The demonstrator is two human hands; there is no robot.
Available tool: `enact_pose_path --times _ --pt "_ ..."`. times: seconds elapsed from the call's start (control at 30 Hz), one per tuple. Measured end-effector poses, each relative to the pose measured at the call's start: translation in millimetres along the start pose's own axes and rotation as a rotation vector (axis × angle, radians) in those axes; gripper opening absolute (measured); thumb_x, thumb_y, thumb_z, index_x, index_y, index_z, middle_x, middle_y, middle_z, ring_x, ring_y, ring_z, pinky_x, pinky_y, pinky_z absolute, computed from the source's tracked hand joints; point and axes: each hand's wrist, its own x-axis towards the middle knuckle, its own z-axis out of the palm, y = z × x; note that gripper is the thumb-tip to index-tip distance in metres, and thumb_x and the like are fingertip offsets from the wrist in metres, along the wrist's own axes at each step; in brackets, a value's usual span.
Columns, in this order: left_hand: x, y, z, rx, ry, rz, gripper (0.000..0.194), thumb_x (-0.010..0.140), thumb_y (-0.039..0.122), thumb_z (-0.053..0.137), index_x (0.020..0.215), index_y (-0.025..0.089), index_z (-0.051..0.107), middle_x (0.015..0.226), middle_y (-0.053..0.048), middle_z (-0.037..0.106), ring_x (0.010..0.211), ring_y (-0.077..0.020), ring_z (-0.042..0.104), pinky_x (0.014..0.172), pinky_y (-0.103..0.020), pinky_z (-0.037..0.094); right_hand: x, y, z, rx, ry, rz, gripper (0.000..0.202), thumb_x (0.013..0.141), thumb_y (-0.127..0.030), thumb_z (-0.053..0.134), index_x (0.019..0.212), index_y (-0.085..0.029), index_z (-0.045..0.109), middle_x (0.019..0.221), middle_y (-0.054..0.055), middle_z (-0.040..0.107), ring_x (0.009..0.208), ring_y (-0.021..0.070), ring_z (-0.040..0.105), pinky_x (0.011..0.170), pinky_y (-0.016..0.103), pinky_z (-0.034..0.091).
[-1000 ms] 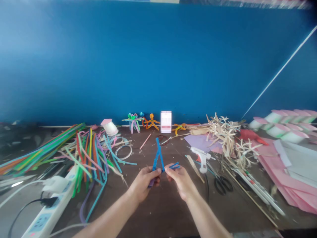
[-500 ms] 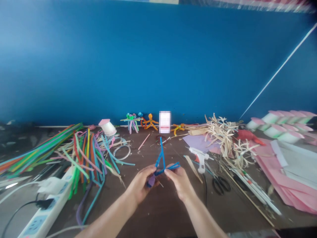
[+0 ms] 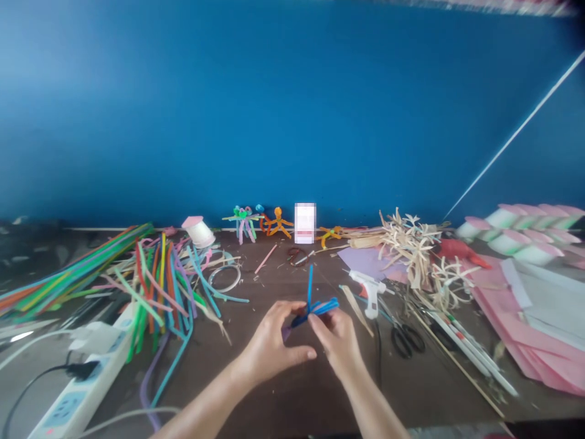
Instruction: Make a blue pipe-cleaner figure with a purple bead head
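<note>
My right hand [image 3: 337, 342] pinches a figure of blue pipe cleaners [image 3: 325, 306] between thumb and fingers. One blue strand stands upright from it, and several short ends poke out to the right. A bit of purple shows at its left end, partly behind my left fingers. My left hand [image 3: 274, 341] is open, with the thumb stretched out well apart from the fingers. Its fingertips are at the left end of the blue figure; whether they press on it is hard to make out.
To the left lie many coloured pipe cleaners [image 3: 171, 280] beside a power strip [image 3: 86, 390]. Finished-looking orange [image 3: 278, 224] figures stand by the blue wall. On the right are a glue gun [image 3: 372, 291], black scissors [image 3: 406, 340], dried husk strips [image 3: 402, 244] and pink sheets [image 3: 507, 323].
My left thumb has let go and swung away from the blue figure. The figure has turned in my right hand and shifted right; its slanting strand no longer shows above.
</note>
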Motion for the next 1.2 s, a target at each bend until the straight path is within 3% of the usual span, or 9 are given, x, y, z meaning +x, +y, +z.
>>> enact_pose_path --times 0.07,0.13,0.23,0.37,0.5,0.8,0.93,1.2 --pt "0 -4 4.5 0.060 0.012 0.051 0.063 0.051 0.033 0.074 0.110 0.020 0.054 0.103 -0.010 0.057 0.096 -0.0254 0.051 0.085 -0.035 0.040 -2 -2 -1 0.006 0.012 -0.033 0.018 0.074 -0.032 0.055 0.070 -0.015 0.059 0.061 0.003 0.057 0.059 0.0159 0.051 0.055 0.026 0.039" --pt "0 -6 6.9 0.095 0.052 0.062 0.045 0.058 0.029 0.069 0.101 0.020 0.059 0.094 -0.009 0.060 0.091 -0.0236 0.053 0.082 -0.033 0.041 -4 -4 -1 -0.004 0.004 -0.047 0.017 0.075 -0.032 0.054 0.068 -0.016 0.057 0.059 0.002 0.056 0.058 0.0155 0.051 0.054 0.026 0.040" --pt "3 -7 7.3 0.054 0.146 -0.037 0.016 0.069 0.025 0.059 0.082 0.018 0.065 0.079 -0.007 0.063 0.078 -0.0195 0.056 0.073 -0.028 0.042 -8 -9 0 -0.115 -0.028 -0.114 0.016 0.076 -0.030 0.053 0.067 -0.017 0.055 0.059 0.001 0.054 0.056 0.0141 0.049 0.053 0.024 0.039" --pt "5 -7 5.7 -0.178 0.131 -0.229 0.020 0.071 0.030 0.057 0.078 0.014 0.065 0.073 -0.006 0.066 0.070 -0.0177 0.057 0.065 -0.024 0.042 -10 -18 -3 -0.407 0.027 -0.395 0.010 0.079 -0.021 0.047 0.084 -0.018 0.056 0.071 0.003 0.054 0.068 0.0163 0.050 0.063 0.027 0.041" --pt "5 -7 5.5 -0.356 0.087 -0.279 0.023 0.070 0.034 0.058 0.075 0.012 0.066 0.070 -0.005 0.066 0.068 -0.0163 0.056 0.066 -0.023 0.041 -7 -26 -7 -0.642 -0.016 -0.536 0.019 0.080 -0.014 0.044 0.094 -0.019 0.056 0.086 0.007 0.054 0.080 0.0193 0.050 0.071 0.032 0.041" --pt "6 -3 6.4 -0.411 0.058 -0.295 0.024 0.069 0.036 0.058 0.066 0.012 0.062 0.060 -0.003 0.062 0.061 -0.0139 0.053 0.061 -0.022 0.039 -3 -37 -12 -0.783 -0.123 -0.650 0.016 0.079 -0.010 0.047 0.084 -0.020 0.058 0.086 0.005 0.059 0.095 0.0192 0.049 0.083 0.034 0.037" --pt "5 -5 6.2 -0.343 0.092 -0.267 0.025 0.071 0.035 0.056 0.063 0.013 0.062 0.060 -0.002 0.062 0.061 -0.0135 0.052 0.062 -0.021 0.039 -2 -37 -10 -0.828 -0.162 -0.622 0.021 0.080 -0.007 0.042 0.082 -0.020 0.059 0.080 0.004 0.060 0.088 0.0183 0.051 0.084 0.036 0.034" --pt "3 -11 6.7 -0.073 0.267 -0.188 0.019 0.071 0.030 0.056 0.068 0.014 0.065 0.065 -0.004 0.064 0.064 -0.0159 0.055 0.061 -0.022 0.040 -9 -36 0 -1.001 -0.172 -0.556 0.032 0.081 -0.008 0.039 0.106 -0.021 0.055 0.079 0.006 0.056 0.083 0.0212 0.048 0.082 0.038 0.032"
